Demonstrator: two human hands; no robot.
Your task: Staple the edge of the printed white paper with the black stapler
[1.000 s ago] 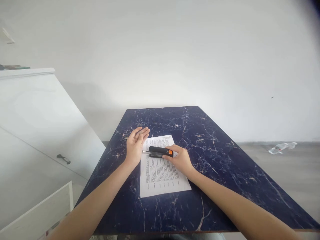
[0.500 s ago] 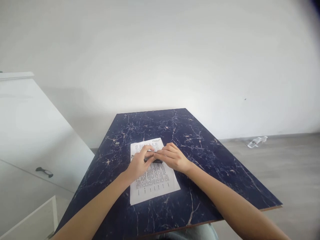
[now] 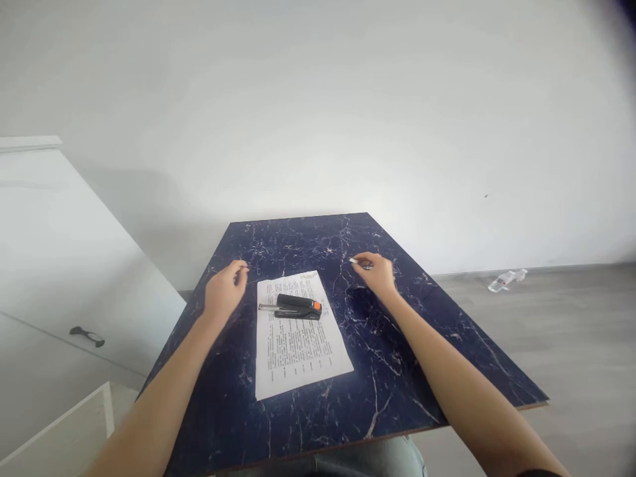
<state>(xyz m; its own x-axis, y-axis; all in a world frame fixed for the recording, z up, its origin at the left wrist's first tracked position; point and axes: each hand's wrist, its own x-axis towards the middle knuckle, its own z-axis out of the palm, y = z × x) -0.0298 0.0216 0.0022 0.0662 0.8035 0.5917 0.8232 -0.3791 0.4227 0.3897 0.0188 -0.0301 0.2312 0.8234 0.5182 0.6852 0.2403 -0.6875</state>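
Observation:
A black stapler with an orange end (image 3: 297,307) lies on the upper part of a printed sheet of paper (image 3: 298,341) on the dark blue marbled table (image 3: 377,358). My left hand (image 3: 223,291) hovers left of the sheet, fingers loosely curled, holding nothing that I can see. My right hand (image 3: 378,273) is to the right of the sheet, fingers pinched on a small thin pale thing (image 3: 356,262) that sticks out to the left; I cannot make out what it is.
A white cabinet with a dark handle (image 3: 87,336) stands to the left of the table. A crushed clear plastic bottle (image 3: 504,280) lies on the grey floor by the white wall at the right.
Both hands were together on the stapler over the sheet. They have let go and moved apart, left hand to the left, right hand up and to the right with something small pinched.

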